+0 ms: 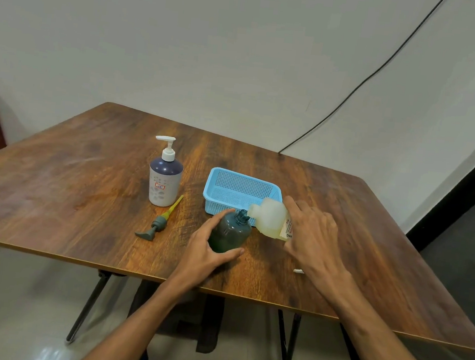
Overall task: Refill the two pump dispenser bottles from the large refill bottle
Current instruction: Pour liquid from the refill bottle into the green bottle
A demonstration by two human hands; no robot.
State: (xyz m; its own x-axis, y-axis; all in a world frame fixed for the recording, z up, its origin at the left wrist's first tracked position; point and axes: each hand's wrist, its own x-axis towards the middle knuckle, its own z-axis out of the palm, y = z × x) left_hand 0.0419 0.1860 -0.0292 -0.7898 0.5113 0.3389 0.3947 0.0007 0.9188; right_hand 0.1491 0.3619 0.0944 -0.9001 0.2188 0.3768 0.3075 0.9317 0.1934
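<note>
A dark green dispenser bottle (229, 231) stands upright on the table with its neck uncovered, and my left hand (208, 247) wraps around its body. My right hand (312, 234) holds the large translucent refill bottle (270, 217) tipped on its side, spout at the green bottle's neck. The green bottle's grey pump head with a yellow tube (160, 221) lies flat on the table to the left. A white and dark blue dispenser bottle (164, 179) stands further left, white pump fitted.
A light blue plastic basket (224, 185) sits just behind the two bottles. A small white cap (298, 271) lies on the wooden table (68, 185) beside my right wrist. A black cable (357, 84) hangs down the wall to the table's far edge.
</note>
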